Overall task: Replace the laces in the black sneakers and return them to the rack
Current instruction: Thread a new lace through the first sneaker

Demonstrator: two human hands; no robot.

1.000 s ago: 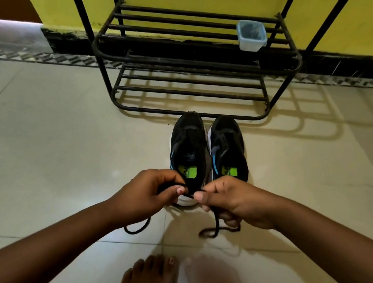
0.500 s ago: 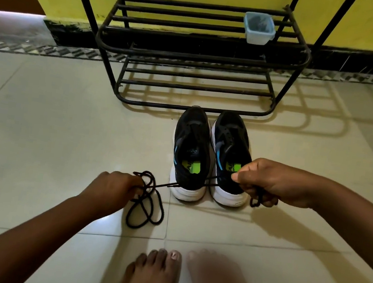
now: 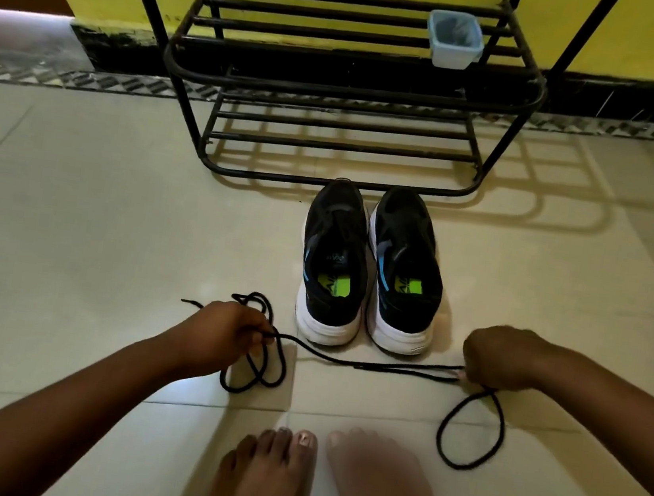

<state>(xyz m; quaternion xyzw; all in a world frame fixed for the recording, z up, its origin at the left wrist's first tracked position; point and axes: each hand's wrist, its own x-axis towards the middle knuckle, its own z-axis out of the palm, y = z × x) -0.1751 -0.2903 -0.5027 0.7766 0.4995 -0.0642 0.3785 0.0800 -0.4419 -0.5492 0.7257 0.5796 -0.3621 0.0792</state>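
Early stage: both black sneakers [image 3: 370, 266] sit on floor before rack [image 3: 355, 85], seemingly unlaced. Left hand [image 3: 222, 338] and right hand [image 3: 497, 360] fingers curled, pinching black lace [image 3: 368, 363] stretched between; threading and racking remain.

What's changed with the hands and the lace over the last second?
The left hand and right hand, close together a second ago, have drawn apart sideways and lower toward the floor, stretching the black lace out between them in front of the sneakers' heels. Both hands still grip it; loose loops now lie on the tiles at each end. The black sneakers, rack and small tub are unmoved.
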